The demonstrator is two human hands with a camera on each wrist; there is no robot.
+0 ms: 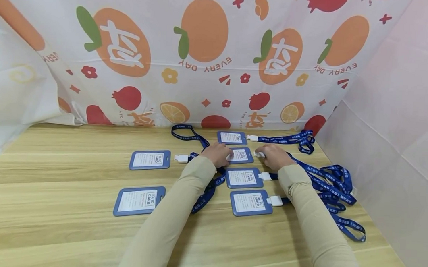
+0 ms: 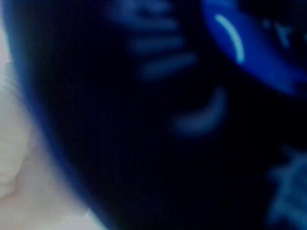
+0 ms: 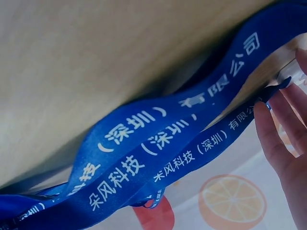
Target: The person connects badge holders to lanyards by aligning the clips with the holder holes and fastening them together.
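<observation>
Now | six cardholders | right grip pinching one clip | left grip: cannot tell

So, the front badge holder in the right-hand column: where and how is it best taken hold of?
Probably pinch the front badge holder's near long edge, coming from the wearer's side: it lies flat, that edge faces bare tabletop, the next badge holder crowds its far edge, and a white clip sits right.
</observation>
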